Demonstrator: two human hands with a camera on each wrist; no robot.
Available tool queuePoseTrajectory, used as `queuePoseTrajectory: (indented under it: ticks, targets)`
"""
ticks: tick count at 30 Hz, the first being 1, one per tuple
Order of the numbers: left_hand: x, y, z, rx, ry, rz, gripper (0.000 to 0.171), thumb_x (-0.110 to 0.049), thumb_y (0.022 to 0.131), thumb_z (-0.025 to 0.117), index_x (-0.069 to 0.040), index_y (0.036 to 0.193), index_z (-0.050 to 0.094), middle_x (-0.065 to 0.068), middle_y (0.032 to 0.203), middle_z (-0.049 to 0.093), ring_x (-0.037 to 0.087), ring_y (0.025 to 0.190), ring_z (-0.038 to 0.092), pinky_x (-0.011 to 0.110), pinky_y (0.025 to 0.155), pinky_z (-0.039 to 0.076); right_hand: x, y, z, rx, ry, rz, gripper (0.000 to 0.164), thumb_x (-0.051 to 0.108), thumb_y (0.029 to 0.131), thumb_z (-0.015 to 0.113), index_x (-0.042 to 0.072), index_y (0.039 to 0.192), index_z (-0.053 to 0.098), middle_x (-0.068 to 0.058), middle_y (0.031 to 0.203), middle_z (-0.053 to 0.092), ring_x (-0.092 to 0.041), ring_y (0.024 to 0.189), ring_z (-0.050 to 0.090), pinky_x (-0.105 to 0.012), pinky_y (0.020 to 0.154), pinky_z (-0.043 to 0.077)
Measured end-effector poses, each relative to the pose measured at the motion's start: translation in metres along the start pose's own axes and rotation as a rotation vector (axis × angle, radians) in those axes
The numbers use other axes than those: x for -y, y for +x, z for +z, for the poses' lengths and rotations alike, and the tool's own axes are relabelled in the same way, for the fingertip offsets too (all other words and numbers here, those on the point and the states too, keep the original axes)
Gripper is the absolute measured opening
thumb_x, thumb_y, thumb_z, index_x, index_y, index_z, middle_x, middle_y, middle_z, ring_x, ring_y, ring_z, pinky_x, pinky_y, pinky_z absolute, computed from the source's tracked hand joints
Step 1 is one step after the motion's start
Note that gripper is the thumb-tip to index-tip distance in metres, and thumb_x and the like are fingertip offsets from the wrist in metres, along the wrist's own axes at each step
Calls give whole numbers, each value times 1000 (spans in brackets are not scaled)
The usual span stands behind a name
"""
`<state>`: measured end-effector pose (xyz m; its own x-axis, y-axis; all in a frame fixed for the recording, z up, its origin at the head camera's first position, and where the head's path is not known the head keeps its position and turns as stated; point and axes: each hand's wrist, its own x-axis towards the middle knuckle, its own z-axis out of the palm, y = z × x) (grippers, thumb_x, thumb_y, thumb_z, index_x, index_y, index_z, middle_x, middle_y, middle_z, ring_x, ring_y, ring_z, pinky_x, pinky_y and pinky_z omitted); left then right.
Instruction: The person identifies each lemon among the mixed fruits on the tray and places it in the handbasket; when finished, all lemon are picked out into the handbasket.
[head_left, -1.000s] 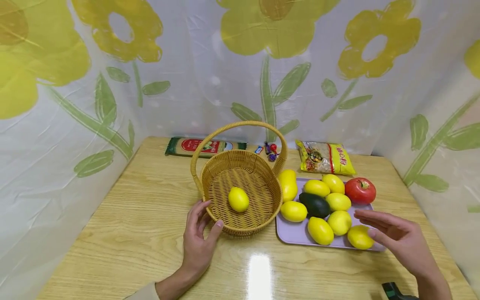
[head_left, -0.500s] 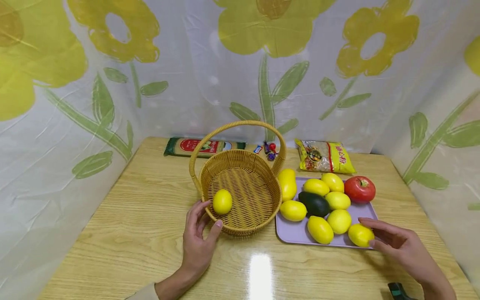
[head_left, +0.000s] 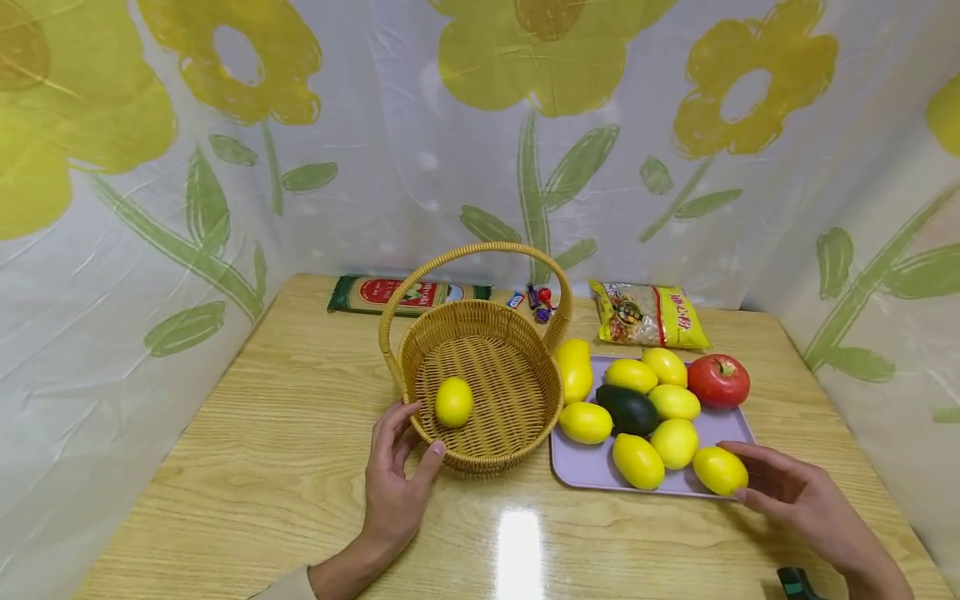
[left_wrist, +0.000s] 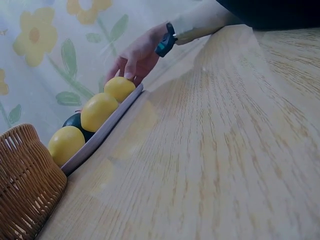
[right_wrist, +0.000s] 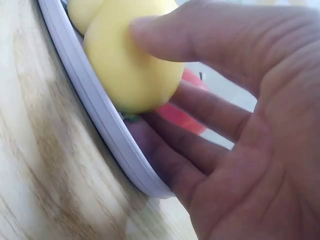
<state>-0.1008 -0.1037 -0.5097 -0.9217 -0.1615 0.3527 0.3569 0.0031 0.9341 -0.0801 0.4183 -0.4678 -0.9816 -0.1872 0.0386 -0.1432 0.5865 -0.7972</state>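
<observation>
My left hand [head_left: 397, 496] holds the near left rim of a round wicker basket [head_left: 491, 461], its fingertips and thumb at the edge. One lemon [head_left: 453, 402] lies inside the basket, close to that rim. Over at the near right corner of a lilac tray [head_left: 576, 471], my right hand [head_left: 798, 496] grips another lemon [head_left: 720, 471]. In the right wrist view the thumb presses this lemon [right_wrist: 132, 70] from one side while the fingers reach behind it, low against the tray. Several more lemons, a dark green avocado [head_left: 626, 408] and a red pomegranate [head_left: 717, 381] share the tray.
A tall handle [head_left: 480, 247] arches over the basket. Behind stand a green noodle pack [head_left: 408, 294], a few small candies [head_left: 542, 304] and a yellow food bag [head_left: 651, 317]. A yellow mango-like fruit [head_left: 575, 371] lies between basket and tray. Flowered curtains border the wooden table [head_left: 300, 417].
My right hand has come down onto the corner lemon and taken hold of it. The lemon in the basket has rolled left, then slightly back right. My left hand stays at the rim.
</observation>
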Motion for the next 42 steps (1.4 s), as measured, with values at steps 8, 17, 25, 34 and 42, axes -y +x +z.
queuePoseTrajectory:
  ticks: [8, 17, 25, 34, 42]
  targets:
    - [0, 0, 1, 3, 0, 5, 61, 10, 98, 71, 12, 154, 47, 24, 167, 33, 42, 151, 42, 27, 125, 46, 22, 2, -1, -87, -6, -85, 52, -6, 100, 74, -5, 150, 61, 28, 138, 68, 8, 115, 69, -13, 87, 63]
    - [0, 1, 0, 3, 2, -5, 61, 9, 98, 73, 10, 154, 48, 24, 169, 32, 34, 153, 40, 22, 125, 45, 106, 55, 28, 93, 26, -317, 52, -6, 96, 78, 11, 145, 68, 4, 140, 72, -6, 118, 71, -15, 100, 60]
    - [0, 0, -1, 17, 11, -9, 61, 7, 99, 72, 10, 154, 47, 26, 169, 30, 31, 154, 38, 26, 126, 45, 150, 109, 87, 284, 68, -425, 48, 9, 100, 81, 20, 145, 70, 1, 141, 72, -13, 126, 70, -27, 110, 60]
    - [1, 1, -2, 13, 11, 14, 61, 8, 98, 72, 11, 154, 47, 23, 168, 33, 40, 152, 41, 27, 126, 45, 181, 129, 134, 298, -77, -510, 46, 24, 100, 82, 23, 145, 71, 10, 138, 74, -9, 115, 71, -37, 99, 65]
    - [2, 1, -1, 15, 17, 23, 61, 7, 98, 72, 9, 154, 48, 21, 166, 35, 48, 149, 44, 30, 126, 46, 193, 129, 157, 348, -46, -537, 47, 22, 102, 81, 15, 147, 69, -1, 145, 72, -19, 126, 73, -48, 105, 64]
